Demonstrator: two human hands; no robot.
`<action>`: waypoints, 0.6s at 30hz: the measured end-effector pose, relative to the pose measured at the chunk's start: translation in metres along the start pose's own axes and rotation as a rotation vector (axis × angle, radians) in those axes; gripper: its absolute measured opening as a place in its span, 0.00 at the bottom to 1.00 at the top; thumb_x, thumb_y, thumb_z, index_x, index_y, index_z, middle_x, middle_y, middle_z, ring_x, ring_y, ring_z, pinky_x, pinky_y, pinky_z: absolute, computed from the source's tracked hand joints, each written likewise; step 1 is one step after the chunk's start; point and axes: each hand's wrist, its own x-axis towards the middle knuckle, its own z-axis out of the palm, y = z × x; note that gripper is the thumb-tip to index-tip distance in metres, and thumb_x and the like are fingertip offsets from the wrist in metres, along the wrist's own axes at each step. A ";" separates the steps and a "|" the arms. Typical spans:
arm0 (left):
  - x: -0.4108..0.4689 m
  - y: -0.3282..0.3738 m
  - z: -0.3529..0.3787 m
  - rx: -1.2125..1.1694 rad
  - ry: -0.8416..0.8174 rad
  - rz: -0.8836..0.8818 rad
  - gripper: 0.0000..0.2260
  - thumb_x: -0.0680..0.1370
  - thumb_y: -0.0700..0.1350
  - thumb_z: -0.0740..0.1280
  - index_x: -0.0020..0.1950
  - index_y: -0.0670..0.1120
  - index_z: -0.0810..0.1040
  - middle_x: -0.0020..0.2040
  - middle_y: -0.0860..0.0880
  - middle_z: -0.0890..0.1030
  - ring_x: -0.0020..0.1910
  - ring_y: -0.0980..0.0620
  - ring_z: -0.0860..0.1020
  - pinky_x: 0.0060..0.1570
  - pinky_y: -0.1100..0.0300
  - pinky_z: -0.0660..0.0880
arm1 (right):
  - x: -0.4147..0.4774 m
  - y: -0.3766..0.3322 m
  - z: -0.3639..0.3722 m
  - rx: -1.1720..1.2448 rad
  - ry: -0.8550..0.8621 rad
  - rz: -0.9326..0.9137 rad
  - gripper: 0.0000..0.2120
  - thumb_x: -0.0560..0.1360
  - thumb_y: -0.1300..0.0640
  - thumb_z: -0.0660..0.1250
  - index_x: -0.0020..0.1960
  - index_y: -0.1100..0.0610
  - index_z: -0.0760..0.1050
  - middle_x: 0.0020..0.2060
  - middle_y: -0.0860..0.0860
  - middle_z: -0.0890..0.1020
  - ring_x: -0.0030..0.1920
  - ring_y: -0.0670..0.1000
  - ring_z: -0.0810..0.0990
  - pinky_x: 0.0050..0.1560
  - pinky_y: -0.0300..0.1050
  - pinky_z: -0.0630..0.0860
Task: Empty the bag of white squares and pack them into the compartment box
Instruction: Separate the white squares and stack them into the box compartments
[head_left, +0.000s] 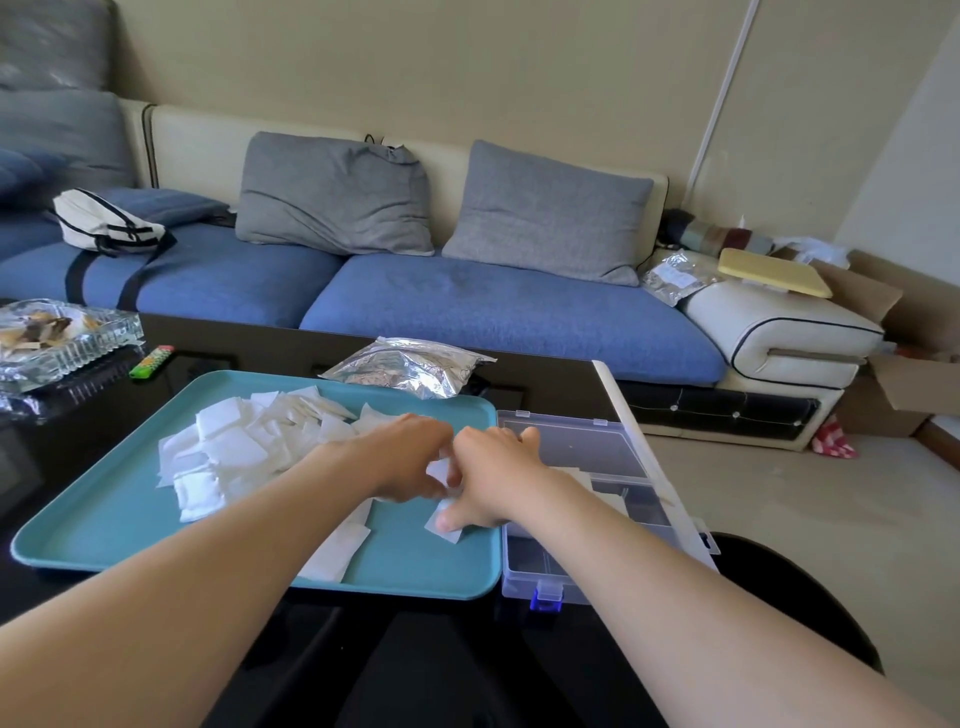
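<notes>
Single head-worn wide-angle cam, pitched forward and down along both forearms onto the teal tray (104, 519) and the clear compartment box (519, 566) on the dark table (78, 415). Close range, with left hand (410, 457) and right hand (493, 473) mid-frame. The upper half catches the blue sofa (493, 312) and wall well beyond; the hands look motion-blurred, so finger detail is probably unreliable here.
</notes>
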 end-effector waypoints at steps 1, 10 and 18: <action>0.000 0.002 0.000 -0.002 -0.010 -0.006 0.13 0.78 0.50 0.74 0.58 0.50 0.76 0.58 0.51 0.76 0.61 0.48 0.74 0.59 0.52 0.72 | 0.001 0.000 0.000 0.031 -0.029 0.007 0.19 0.67 0.44 0.81 0.48 0.53 0.76 0.46 0.50 0.81 0.53 0.59 0.76 0.51 0.55 0.62; -0.003 0.001 -0.003 0.021 -0.059 -0.053 0.21 0.80 0.52 0.71 0.71 0.48 0.74 0.66 0.48 0.74 0.68 0.47 0.71 0.62 0.57 0.68 | -0.005 0.013 -0.018 0.254 0.023 0.049 0.15 0.67 0.47 0.74 0.50 0.55 0.85 0.42 0.51 0.82 0.54 0.56 0.78 0.59 0.55 0.74; -0.011 -0.005 -0.009 -0.074 -0.043 -0.102 0.14 0.75 0.49 0.77 0.53 0.55 0.74 0.56 0.52 0.77 0.46 0.56 0.75 0.50 0.53 0.80 | -0.012 0.031 -0.022 0.622 0.328 0.128 0.04 0.73 0.58 0.74 0.41 0.51 0.85 0.36 0.46 0.81 0.39 0.47 0.82 0.34 0.39 0.73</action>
